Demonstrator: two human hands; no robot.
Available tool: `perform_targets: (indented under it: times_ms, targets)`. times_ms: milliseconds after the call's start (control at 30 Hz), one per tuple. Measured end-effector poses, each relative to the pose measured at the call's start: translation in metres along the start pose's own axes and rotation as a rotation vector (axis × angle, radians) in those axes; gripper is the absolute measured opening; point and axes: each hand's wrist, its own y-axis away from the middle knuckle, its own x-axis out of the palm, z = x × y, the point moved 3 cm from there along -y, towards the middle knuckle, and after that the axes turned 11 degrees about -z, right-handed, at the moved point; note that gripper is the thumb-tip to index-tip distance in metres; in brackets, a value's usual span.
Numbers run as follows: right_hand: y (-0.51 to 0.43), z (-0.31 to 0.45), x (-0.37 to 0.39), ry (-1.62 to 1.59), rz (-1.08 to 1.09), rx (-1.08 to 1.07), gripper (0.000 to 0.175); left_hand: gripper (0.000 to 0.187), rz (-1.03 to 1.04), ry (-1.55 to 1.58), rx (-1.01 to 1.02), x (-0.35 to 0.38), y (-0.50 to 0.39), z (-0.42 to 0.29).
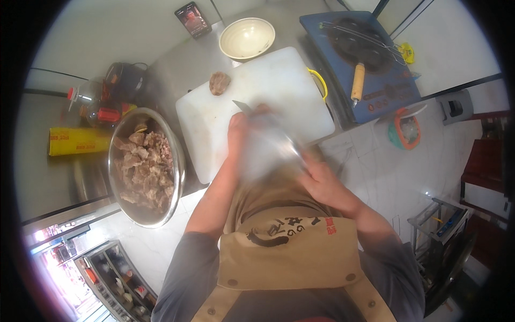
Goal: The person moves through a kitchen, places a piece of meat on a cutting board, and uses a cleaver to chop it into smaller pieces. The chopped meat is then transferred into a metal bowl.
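Observation:
A large, shiny cleaver (277, 141) is blurred by motion over the near edge of the white cutting board (277, 80). My right hand (320, 177) grips it at its near right end; the handle itself is hidden. One corner of the blade shows sharply, pointing to the far left. My left hand (237, 126) is at the blade's left side, over the board. Blur and the blade hide most of its fingers, so whether it holds something cannot be made out. A brown piece of cooked meat (219, 83) lies at the board's far left edge.
Left of the board stands a steel bowl (180, 169) of meat pieces, beside a yellow box (80, 141) and bottles (108, 114). Beyond the board are a cream bowl (247, 38) and a phone (193, 20). A blue cooktop (386, 96) bearing a wooden-handled pan (358, 80) is at right.

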Motion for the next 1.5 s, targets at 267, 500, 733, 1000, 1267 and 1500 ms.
perform_targets:
  times_ms: [267, 500, 733, 1000, 1267, 1500]
  targets:
    - [-0.065, -0.035, 0.034, -0.243, -0.028, 0.054, 0.044, 0.028, 0.037, -0.201, 0.208, 0.001, 0.006, -0.003]
    - [-0.032, -0.018, 0.006, 0.014, -0.031, -0.149, 0.043, 0.030, -0.130, -0.179, 0.059, 0.006, 0.014, 0.026]
    - [0.004, -0.006, -0.002, 0.082, -0.005, -0.127, 0.044, 0.028, -0.090, -0.107, 0.073, 0.010, 0.015, 0.046]
    - [-0.026, -0.024, 0.012, -0.028, -0.046, -0.128, 0.043, 0.027, -0.090, -0.189, 0.197, 0.012, 0.013, 0.059]
    - [-0.021, -0.023, 0.011, -0.334, 0.043, 0.188, 0.044, 0.041, -0.080, -0.273, 0.198, 0.008, -0.001, 0.041]
    - [0.011, -0.012, -0.039, -0.371, 0.020, 0.340, 0.047, 0.054, 0.293, 0.019, -0.118, -0.009, -0.022, 0.005]
